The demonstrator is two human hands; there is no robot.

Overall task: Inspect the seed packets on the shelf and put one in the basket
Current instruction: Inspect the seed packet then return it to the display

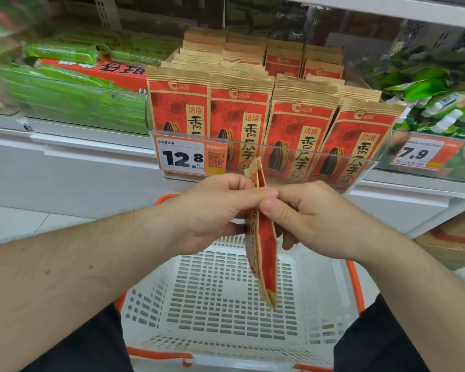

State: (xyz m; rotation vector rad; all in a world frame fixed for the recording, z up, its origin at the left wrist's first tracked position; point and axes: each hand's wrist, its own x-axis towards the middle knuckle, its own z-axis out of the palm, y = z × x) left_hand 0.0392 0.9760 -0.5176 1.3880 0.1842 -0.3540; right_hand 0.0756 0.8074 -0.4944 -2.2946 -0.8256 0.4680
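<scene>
Left hand: pinching the held seed packet near its top, thumb and fingers clamped on it
Right hand: gripping the same packet from the other side, fingertips meeting the left's
Held packet: edge-on, hanging upright right over the white basket, not touching it
Shelf: rows of matching red seed packets standing behind a clear front rail, 12.8 price tag at its left corner
Green packs: further left, kinda blurry
</scene>
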